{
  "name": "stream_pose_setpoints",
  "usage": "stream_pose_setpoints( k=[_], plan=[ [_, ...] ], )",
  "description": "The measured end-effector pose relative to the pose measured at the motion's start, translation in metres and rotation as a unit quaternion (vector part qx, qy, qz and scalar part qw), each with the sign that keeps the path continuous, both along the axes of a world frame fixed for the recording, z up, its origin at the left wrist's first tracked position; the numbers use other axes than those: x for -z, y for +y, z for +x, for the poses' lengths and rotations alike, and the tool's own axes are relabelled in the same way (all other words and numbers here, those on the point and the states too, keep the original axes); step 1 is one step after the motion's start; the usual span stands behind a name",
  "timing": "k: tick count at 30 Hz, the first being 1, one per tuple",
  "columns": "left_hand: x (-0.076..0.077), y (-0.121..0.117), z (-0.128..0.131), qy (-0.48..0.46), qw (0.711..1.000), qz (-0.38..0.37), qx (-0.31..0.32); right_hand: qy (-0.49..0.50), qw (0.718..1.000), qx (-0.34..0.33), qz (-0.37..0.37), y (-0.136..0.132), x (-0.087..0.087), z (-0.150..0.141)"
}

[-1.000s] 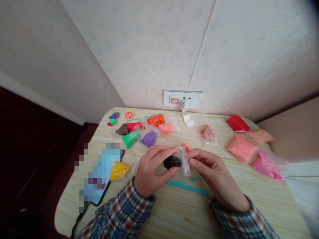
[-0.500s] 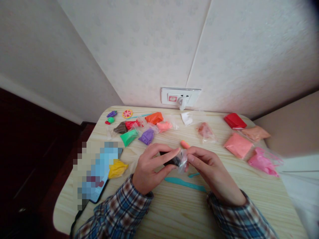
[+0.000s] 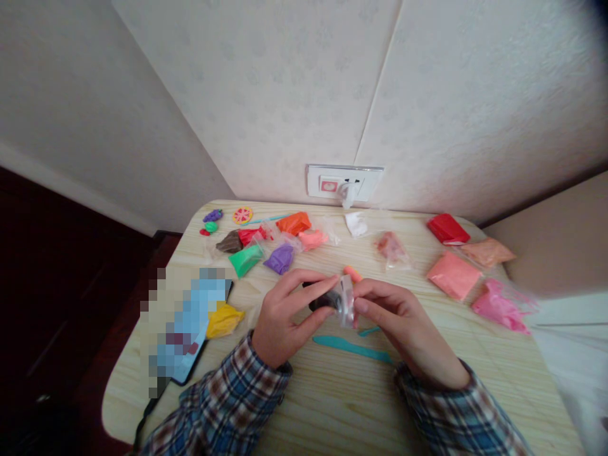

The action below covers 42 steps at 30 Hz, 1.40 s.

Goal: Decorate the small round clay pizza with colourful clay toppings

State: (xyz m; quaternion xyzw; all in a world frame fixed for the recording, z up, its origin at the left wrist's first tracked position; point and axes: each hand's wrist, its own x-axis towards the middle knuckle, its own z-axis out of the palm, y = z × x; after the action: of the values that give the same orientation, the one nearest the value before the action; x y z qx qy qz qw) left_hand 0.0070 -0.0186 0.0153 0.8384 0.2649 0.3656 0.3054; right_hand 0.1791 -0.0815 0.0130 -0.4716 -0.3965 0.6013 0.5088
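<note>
Between my hands is a small clear plastic bag of black clay (image 3: 329, 300), held above the table. My left hand (image 3: 289, 313) has its fingers and thumb closed on the black-filled part of the bag. The fingertips of my right hand (image 3: 396, 316) pinch the bag's clear top edge. Just behind the right fingers lies a small orange and pink piece (image 3: 352, 273), partly hidden. Below the hands a turquoise plastic knife (image 3: 351, 348) rests on the table, with a smaller turquoise tool (image 3: 368, 331) beside it, partly covered by my right hand.
Bagged clay in several colours lies along the back, including green (image 3: 246, 260) and purple (image 3: 279, 259). A yellow bag (image 3: 225, 321) touches a phone (image 3: 190, 348) at left. Pink (image 3: 501, 307) and red (image 3: 448, 228) packs lie right. A wall socket (image 3: 345, 182) holds a plug.
The bag's clear top has been straightened out from a crumpled bunch and now shows a flatter strip. Both hands keep nearly the same place.
</note>
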Motion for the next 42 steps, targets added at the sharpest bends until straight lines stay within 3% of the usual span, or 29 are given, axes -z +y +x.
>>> stream_pose_setpoints(
  k=[15,27,42],
  plan=[
    [-0.0002,-0.0001,0.0004,-0.001,1.0,-0.004,-0.004,0.014,1.0,-0.005,0.007,-0.0011,0.0034,0.0007],
    [0.0,0.0001,0.0001,0.019,1.0,0.012,-0.021,-0.037,0.999,0.002,0.012,0.0023,0.0009,0.0015],
    [-0.0002,0.0002,0.0006,-0.007,0.999,-0.002,-0.043,0.014,1.0,-0.016,-0.006,0.0012,0.004,0.0022]
  ],
)
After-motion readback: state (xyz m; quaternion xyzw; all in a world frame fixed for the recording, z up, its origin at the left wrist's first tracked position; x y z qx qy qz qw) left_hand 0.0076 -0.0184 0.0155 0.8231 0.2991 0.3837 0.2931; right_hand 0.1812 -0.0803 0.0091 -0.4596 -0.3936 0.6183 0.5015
